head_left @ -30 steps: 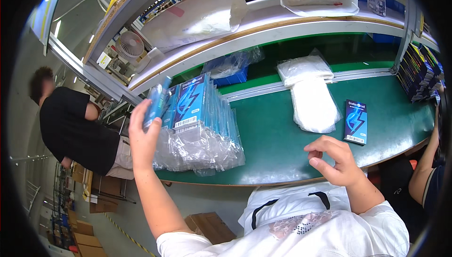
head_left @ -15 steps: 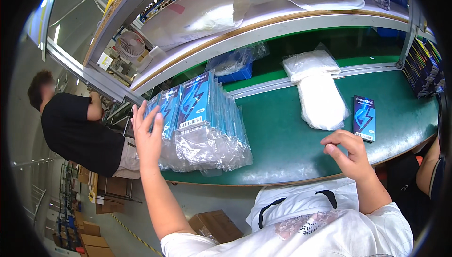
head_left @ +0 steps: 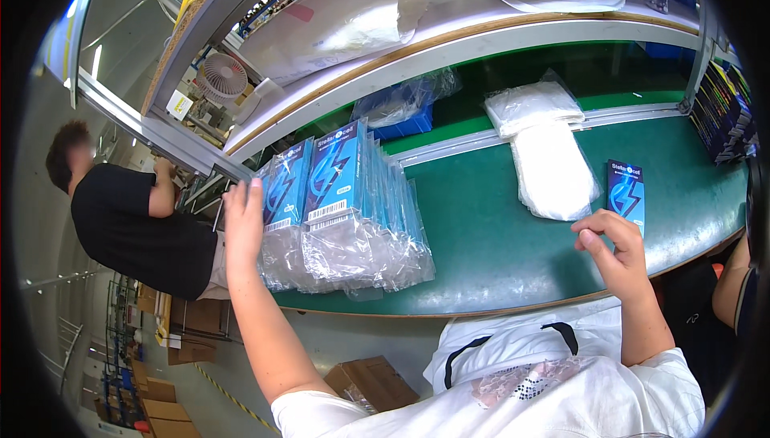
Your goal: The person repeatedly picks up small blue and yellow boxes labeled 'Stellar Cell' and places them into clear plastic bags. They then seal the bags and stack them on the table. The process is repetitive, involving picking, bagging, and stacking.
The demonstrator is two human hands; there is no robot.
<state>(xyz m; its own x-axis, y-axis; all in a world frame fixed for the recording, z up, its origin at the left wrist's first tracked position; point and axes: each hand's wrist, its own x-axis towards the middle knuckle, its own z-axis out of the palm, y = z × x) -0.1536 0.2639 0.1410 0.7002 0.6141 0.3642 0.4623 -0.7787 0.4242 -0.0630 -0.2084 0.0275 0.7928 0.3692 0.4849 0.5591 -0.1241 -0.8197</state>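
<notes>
Head view. Landmark: the green conveyor belt (head_left: 489, 229).

The left hand (head_left: 243, 225) lies flat and open against the near-left face of the row of bagged blue boxes (head_left: 345, 213), which stands upright at the left end of the belt; the fingers are extended and nothing is clasped. The right hand (head_left: 613, 249) hovers over the belt's near edge at the right, fingers loosely curled, thumb and forefinger close together and empty (no contact with any item shows). A single unbagged blue box (head_left: 626, 192) lies flat on the belt just beyond that hand. A stack of clear plastic bags (head_left: 549, 161) lies on the belt behind the box.

Step in hand, as judged: squaring up the bagged row. The next move would likely call for the right hand to reach the single box.
</notes>
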